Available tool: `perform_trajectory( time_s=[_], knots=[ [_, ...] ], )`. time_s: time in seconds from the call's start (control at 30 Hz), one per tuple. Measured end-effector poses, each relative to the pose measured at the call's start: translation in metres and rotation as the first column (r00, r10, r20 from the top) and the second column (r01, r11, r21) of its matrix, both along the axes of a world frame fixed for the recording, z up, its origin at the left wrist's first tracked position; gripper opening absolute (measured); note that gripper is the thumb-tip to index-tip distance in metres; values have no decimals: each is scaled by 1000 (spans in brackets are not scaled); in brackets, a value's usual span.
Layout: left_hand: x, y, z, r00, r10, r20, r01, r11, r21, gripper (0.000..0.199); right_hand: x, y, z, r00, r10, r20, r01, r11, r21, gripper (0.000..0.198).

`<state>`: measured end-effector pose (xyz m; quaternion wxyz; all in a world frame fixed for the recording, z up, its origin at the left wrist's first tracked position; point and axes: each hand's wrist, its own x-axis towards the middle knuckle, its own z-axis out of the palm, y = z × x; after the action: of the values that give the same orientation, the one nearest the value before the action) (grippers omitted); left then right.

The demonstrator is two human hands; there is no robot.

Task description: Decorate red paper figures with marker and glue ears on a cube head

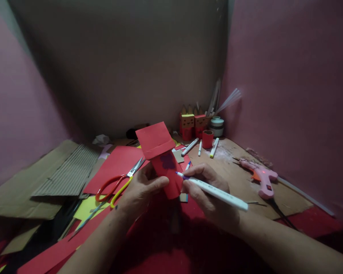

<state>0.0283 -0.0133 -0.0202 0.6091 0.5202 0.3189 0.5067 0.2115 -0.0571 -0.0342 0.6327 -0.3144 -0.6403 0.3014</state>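
Gripping a white marker [221, 194] like a pen, the right hand [210, 196] reaches in from the lower right, fingers curled, its forearm cut off by the frame. The purple tip points at the front of a red paper tube [171, 180]; whether it touches cannot be told. From the lower left, the left hand [143, 187] pinches that tube upright but tilted, in the middle of the view, thumb across the front and most fingers hidden behind. A flat, square red flap [156, 139] tops it, shading a blurry purple flower shape [167, 160]. Beside the left hand lie scissors [129, 176] with red and yellow handles, partly covered by it, over smooth red paper [114, 163]. Farther left sits ridged cardboard [67, 175]; to the right, a pink plastic glue gun [261, 175] rests on brown board [288, 201].
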Motion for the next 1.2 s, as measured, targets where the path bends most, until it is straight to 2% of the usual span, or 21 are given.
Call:
perform_trajectory(
  time_s=[0.13, 0.43, 0.87, 1.2],
  knots=[
    [0, 1, -4, 998, -39, 39, 40, 999, -19, 39, 2, 0, 1, 996, -74, 41, 72, 996, 50, 4],
    [0, 2, -12, 998, -33, 56, 36, 998, -54, 48, 1, -1, 4, 992, -112, 60, 111, 994, 18, 7],
    [2, -1, -5, 997, -45, 55, 49, 996, -74, 48, 3, 4, -6, 993, -105, 57, 104, 994, 18, 5],
    [1, 0, -10, 998, -46, 36, 48, 997, -65, 41, 3, 3, -1, 986, -113, 121, 111, 994, 21, 9]
  ],
)
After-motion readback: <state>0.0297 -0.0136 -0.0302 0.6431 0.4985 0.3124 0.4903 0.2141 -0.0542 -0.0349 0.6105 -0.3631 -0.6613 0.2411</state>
